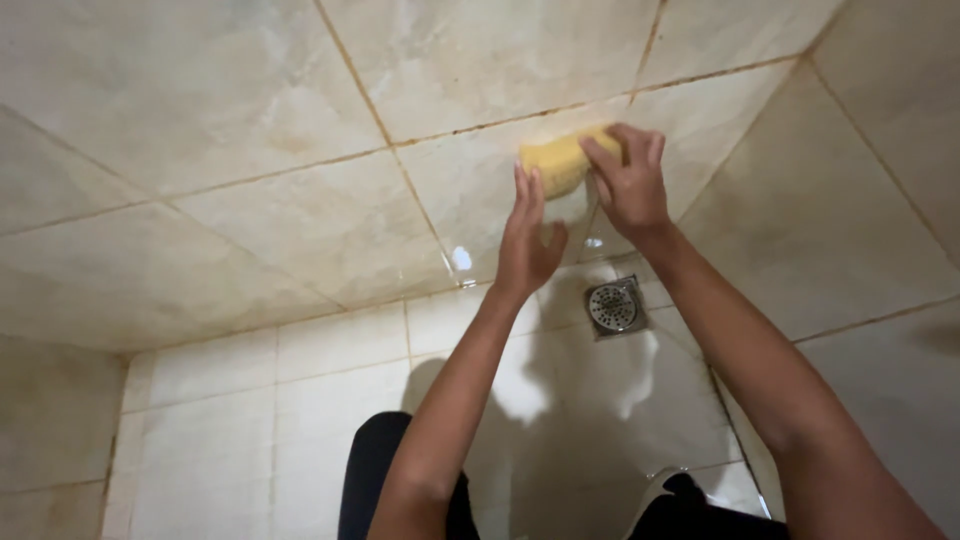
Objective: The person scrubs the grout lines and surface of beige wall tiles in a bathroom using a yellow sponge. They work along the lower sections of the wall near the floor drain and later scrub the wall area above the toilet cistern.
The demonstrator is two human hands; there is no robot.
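Head view shows the right hand (628, 185) closed around a yellow sponge (562, 160), pressing it on the wall tile (480, 190). Just left, the left hand (525, 240) is open, fingertips touching the sponge. Pressing flat likely cleans best.

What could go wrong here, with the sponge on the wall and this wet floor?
1. The floor looks wet and glossy near the drain, so a slip seems possible.
2. The right hand presses the sponge high on the wall with only the fingers; it might slide out.
3. The left hand leans on shiny tile and may skid.
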